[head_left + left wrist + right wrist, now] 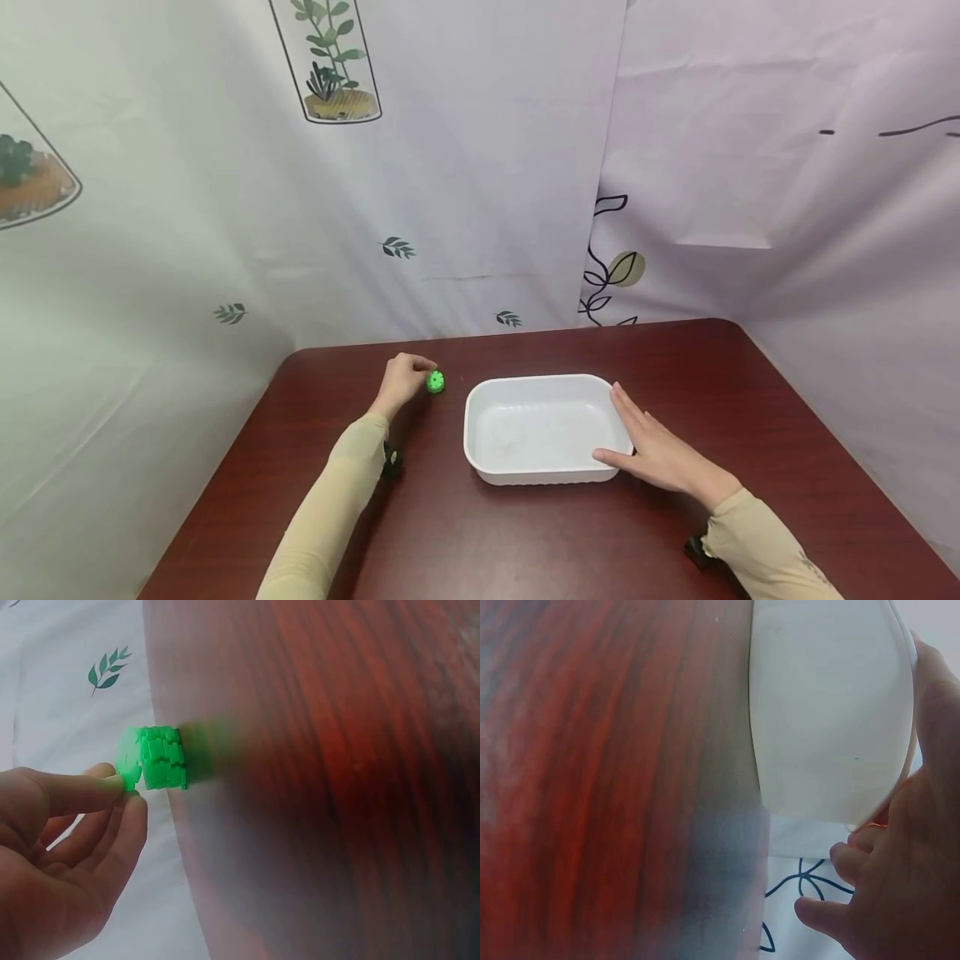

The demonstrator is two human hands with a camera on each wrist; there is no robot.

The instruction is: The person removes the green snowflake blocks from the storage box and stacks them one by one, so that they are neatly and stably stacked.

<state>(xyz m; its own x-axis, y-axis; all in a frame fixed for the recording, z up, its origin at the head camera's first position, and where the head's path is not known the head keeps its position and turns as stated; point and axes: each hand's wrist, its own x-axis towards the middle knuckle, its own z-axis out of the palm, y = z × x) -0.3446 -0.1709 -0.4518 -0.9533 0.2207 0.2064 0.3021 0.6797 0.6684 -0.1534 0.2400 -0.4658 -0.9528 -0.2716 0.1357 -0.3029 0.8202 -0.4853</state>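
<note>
My left hand (405,379) pinches the edge of a bright green notched disc (129,761) between thumb and fingers. That disc tilts at the top of a small stack of similar green discs (163,757); whether it still touches the stack at one edge I cannot tell. In the head view the green stack (435,382) is on the table left of a white rectangular dish (543,477). At the dish's right end, my right hand (663,450) touches the rim, its fingers extended and thumb spread. The right wrist view shows the dish's outer side (829,712) beside that hand.
A dark red-brown wooden table (480,542) carries everything. White fabric (487,167) printed with plants hangs behind the table and along both sides. Dark devices sit at the left wrist (392,461) and right wrist (699,552).
</note>
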